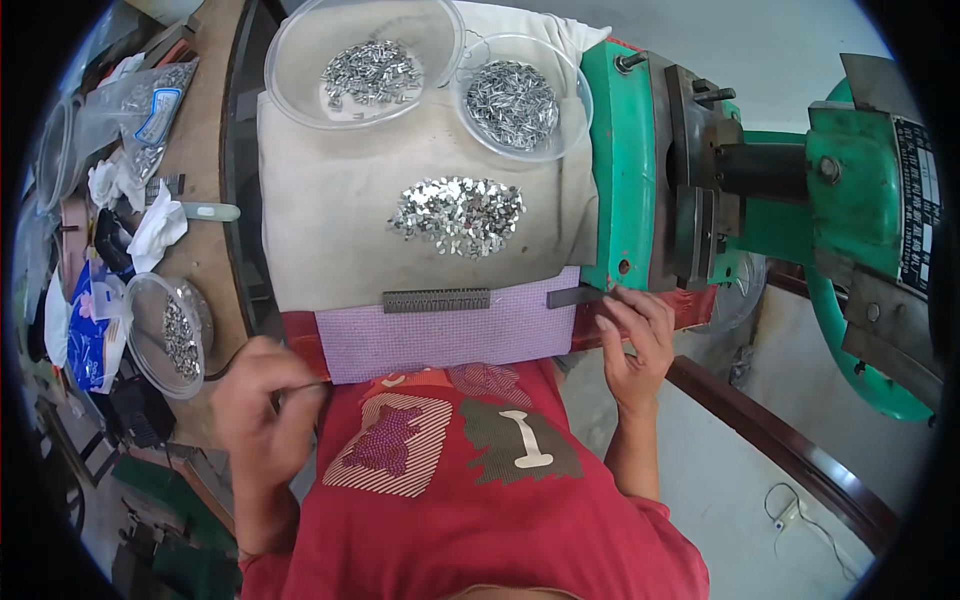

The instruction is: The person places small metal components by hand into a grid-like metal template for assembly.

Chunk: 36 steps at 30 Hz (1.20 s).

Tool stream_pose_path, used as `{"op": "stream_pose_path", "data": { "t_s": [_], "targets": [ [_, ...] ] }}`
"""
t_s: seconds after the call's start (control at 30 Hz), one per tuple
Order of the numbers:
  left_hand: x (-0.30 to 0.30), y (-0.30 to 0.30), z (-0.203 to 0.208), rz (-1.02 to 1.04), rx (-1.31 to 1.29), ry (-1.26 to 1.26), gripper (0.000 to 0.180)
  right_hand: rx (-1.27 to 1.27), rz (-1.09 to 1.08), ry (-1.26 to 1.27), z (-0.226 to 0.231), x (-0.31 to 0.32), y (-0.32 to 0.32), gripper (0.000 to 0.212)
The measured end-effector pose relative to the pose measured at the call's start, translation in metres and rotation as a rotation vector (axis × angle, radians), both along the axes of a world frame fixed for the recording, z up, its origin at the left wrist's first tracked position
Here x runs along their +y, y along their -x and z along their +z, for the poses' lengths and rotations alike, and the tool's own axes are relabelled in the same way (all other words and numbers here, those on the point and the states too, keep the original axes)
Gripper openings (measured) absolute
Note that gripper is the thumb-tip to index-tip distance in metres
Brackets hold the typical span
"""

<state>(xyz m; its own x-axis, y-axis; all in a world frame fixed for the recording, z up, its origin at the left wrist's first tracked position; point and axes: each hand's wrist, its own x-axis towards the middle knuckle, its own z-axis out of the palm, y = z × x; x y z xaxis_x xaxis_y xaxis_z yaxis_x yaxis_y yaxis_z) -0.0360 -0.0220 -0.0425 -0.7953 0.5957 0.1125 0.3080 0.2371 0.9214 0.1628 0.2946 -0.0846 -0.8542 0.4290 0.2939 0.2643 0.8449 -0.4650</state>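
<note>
My left hand is at the left of my lap beside the purple mat, blurred, its fingers curled into a pinch. A thin dark tip shows at the fingertips; its kind cannot be made out. My right hand is at the mat's right edge with fingers bent but apart. Its fingertips are at the right end of a flat dark bar. A dark ridged metal strip with a row of slots lies along the upper edge of the purple mat. Beyond it, small shiny metal pieces form a loose pile on beige cloth.
Two clear round tubs of small metal parts, one larger and one smaller, stand at the back. A green machine rises on the right. On the left, a wooden table bears a tub, bags, tissues and a grey-handled tool.
</note>
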Motion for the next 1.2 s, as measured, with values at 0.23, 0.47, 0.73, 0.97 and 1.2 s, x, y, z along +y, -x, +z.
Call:
{"op": "stream_pose_path", "data": {
  "t_s": [0.23, 0.47, 0.73, 0.97, 1.2],
  "targets": [
    [0.028, -0.018, -0.03, -0.013, -0.108, 0.098, 0.01, -0.044, -0.217, 0.012, -0.042, 0.003, -0.029, 0.023],
    [0.027, -0.021, -0.051, 0.112, -0.136, 0.19, 0.029, -0.131, -0.196, 0.106, -0.048, 0.017, -0.034, 0.036],
    [0.031, -0.028, -0.056, 0.108, -0.165, 0.209, 0.023, -0.147, -0.097, 0.094, -0.035, 0.007, -0.02, 0.032],
    [0.034, -0.023, -0.051, 0.136, -0.152, 0.252, 0.007, -0.082, -0.161, 0.297, -0.019, -0.007, -0.02, 0.03],
    [0.037, -0.017, -0.055, 0.103, -0.094, 0.296, 0.011, -0.006, 0.069, 0.275, 0.001, -0.042, 0.036, 0.031]
  ]
}}
